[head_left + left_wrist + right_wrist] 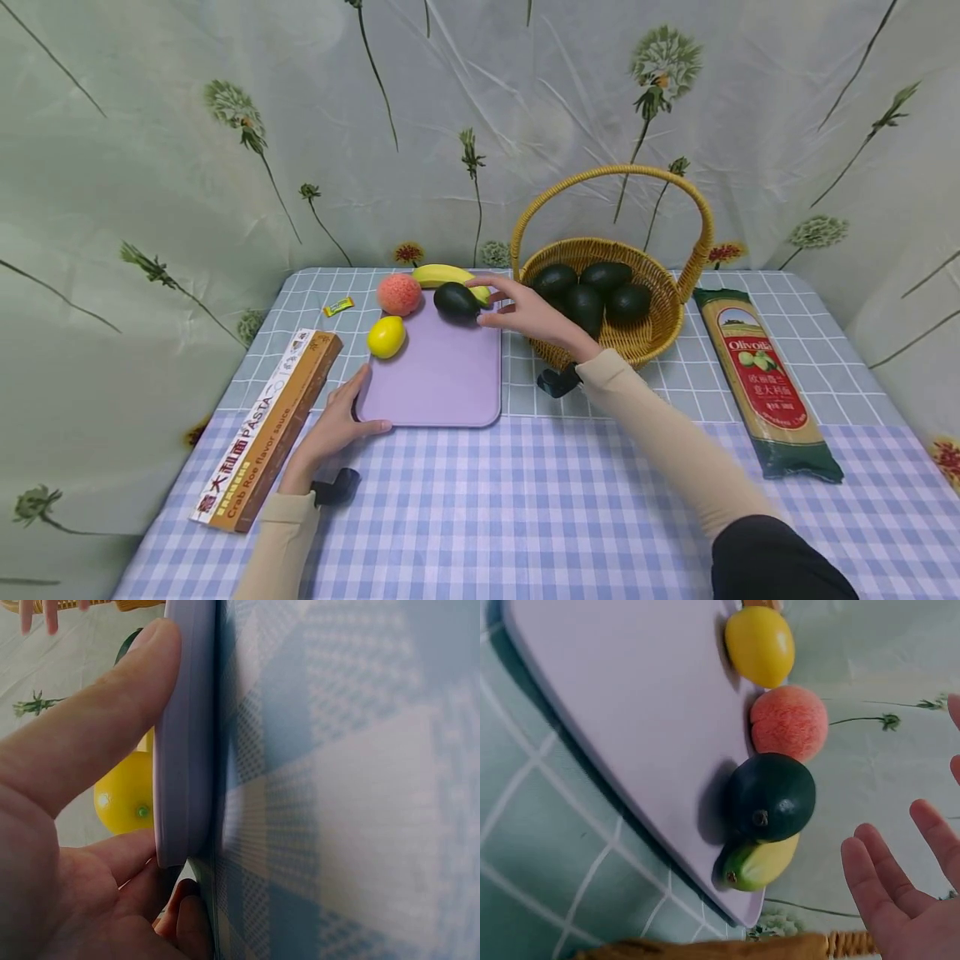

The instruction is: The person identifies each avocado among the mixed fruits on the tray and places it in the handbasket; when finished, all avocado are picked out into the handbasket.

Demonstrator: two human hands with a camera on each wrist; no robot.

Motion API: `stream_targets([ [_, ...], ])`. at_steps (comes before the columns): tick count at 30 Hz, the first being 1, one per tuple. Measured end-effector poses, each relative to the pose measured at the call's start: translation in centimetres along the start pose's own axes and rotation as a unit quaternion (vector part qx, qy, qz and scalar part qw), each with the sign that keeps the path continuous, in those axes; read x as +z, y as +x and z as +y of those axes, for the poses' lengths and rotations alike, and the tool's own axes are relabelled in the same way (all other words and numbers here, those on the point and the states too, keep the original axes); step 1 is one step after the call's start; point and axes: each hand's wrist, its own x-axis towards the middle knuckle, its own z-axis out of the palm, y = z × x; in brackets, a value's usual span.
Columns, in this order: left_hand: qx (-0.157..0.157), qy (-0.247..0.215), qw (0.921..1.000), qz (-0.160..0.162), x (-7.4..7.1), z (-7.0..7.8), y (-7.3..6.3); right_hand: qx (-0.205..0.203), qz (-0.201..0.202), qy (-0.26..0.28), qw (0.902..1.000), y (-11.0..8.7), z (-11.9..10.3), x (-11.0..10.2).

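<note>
A lilac tray (442,387) lies on the table. My left hand (345,412) holds its near left corner, the thumb (112,712) along the front rim and the fingers round the left side. On the tray's far part sits a dark green avocado (456,303), with a yellow banana (442,274) behind it. A pink peach (399,294) and a yellow lemon (386,337) stand along the left edge. Just right of the avocado, my right hand (528,312) hovers with spread fingers; the right wrist view shows these fingers apart from the avocado, holding nothing.
A wicker basket (660,342) with a tall handle holds several avocados (585,308) beneath my right forearm. Far right lies a green-and-gold pasta bag (765,383). At left are a long pasta box (270,433) and a small yellow-green packet (338,307). A floral curtain (420,150) hangs behind.
</note>
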Motion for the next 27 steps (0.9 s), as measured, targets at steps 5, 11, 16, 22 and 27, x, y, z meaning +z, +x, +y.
stream_targets([
  [5,-0.001,-0.001,1.0000,0.000,0.0,0.2,0.0,0.014,-0.016,-0.032,0.9993,2.7,0.1,0.9],
  [11,0.000,-0.004,1.0000,-0.003,0.0,0.4,-0.1,0.042,-0.008,-0.060,0.9973,5.2,0.8,1.6],
  [16,0.014,-0.004,0.9999,0.004,0.0,0.1,-0.1,0.066,-0.001,-0.091,0.9936,6.4,1.5,2.1],
  [22,0.017,-0.003,0.9998,0.008,0.1,-0.2,-0.1,0.101,-0.005,-0.140,0.9850,7.2,2.5,3.1],
  [27,0.012,-0.002,0.9999,0.005,0.1,-0.2,0.1,0.120,-0.008,-0.185,0.9754,7.7,3.2,4.0],
])
